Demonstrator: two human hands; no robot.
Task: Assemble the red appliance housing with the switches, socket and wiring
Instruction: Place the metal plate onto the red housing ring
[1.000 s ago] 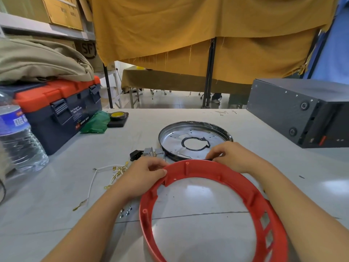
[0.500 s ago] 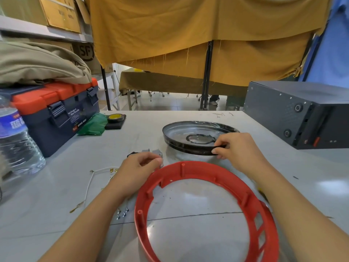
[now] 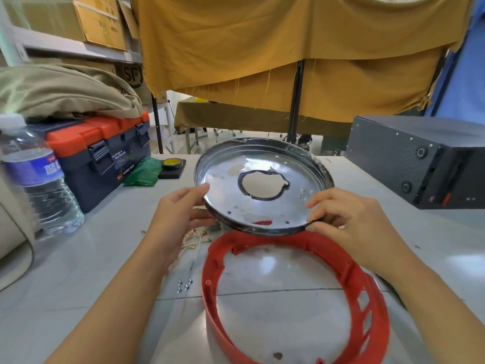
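The red ring housing (image 3: 349, 269) lies flat on the table in front of me. Above its far edge I hold a round metal plate (image 3: 262, 206) with a black-rimmed centre hole, tilted up toward me. My left hand (image 3: 181, 214) grips the plate's left rim between thumb and fingers. My right hand (image 3: 349, 219) pinches its right near rim. White wiring with brass terminals (image 3: 195, 239) lies left of the ring, partly hidden by my left hand. Several small screws (image 3: 185, 284) sit beside the ring's left edge. No switches or socket show.
An orange-lidded dark toolbox (image 3: 102, 156) with beige cloth on top stands at the back left, a water bottle (image 3: 36, 185) in front of it. A green bag (image 3: 143, 172) and yellow tape roll (image 3: 172, 162) lie behind. A dark metal box (image 3: 420, 158) sits at right.
My right hand took the metal plate off the table and raised it. My left hand left the red ring and joined it on the plate's left rim. The plate now tilts toward me.
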